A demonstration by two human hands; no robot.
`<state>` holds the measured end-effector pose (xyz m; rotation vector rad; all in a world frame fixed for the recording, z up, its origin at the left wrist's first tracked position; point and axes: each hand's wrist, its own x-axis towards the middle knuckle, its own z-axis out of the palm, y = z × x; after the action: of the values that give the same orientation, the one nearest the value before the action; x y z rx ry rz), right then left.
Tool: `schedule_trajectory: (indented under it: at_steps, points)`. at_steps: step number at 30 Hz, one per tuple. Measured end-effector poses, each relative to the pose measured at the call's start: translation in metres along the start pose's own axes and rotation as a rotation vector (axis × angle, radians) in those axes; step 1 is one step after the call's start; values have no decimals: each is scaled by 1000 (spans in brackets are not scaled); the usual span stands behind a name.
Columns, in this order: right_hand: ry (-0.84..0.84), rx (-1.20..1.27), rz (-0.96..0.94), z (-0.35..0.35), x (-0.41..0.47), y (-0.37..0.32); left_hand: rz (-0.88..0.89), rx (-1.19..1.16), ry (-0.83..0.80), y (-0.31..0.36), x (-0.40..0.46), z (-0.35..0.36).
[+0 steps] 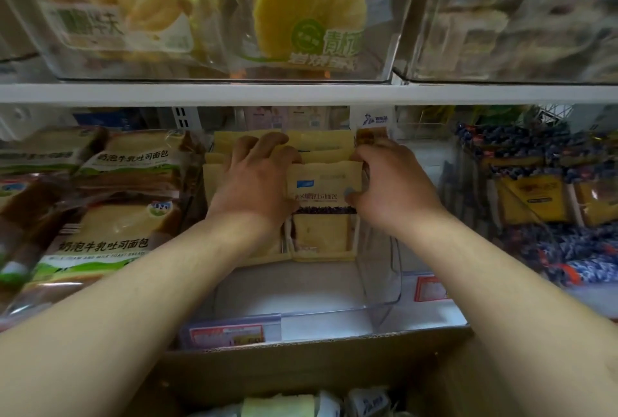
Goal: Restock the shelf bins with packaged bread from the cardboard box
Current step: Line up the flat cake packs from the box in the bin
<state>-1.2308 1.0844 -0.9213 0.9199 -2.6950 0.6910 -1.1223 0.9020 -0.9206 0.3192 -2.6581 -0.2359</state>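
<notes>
Both hands [254, 179] [391, 189] grip upright bread pack [322, 212], apparently label forward.

Both arms reach forward, left grip [255, 175] and right grip [389, 182] curled.

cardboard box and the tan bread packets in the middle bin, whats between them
In the head view: the clear bin's bare front floor, its clear front wall with a price label, then the cardboard box rim. The tan bread packets stand behind.
</notes>
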Motion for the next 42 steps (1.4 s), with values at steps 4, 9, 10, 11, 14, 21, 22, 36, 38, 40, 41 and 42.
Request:
schedule_trajectory:
  at_steps: [4,9,10,11,14,21,22,36,38,40,41,42]
  points:
    - [6,31,3,-1,-1,0,-12,9,8,-1,1,1]
    - [3,125,35,-5,-8,0,-17,-14,-4,0,-3,-4]
    - [10,145,41,-8,-10,0,-20,-22,-7,1,-6,-7]
    - [26,173,46,-12,-14,-1,-21,-34,-4,1,-10,-11]
    - [88,354,77,-28,-34,-6,1,-113,39,7,-34,-27]
    - [10,446,29,-63,-115,-32,84,-230,-91,36,-124,-87]
    - [-23,453,13,-65,-128,-38,82,-245,-120,35,-139,-96]
    - [-774,196,-89,31,-236,-84,5,-158,-485,-24,-255,-108]
    - [-845,156,-96,53,-239,-86,20,-145,-500,-28,-251,-109]
    - [-923,129,-111,77,-243,-87,44,-126,-512,-32,-245,-110]
    - [-957,117,-126,89,-244,-89,61,-117,-518,-34,-242,-109]
    - [-986,114,-134,102,-246,-90,76,-113,-525,-35,-240,-109]
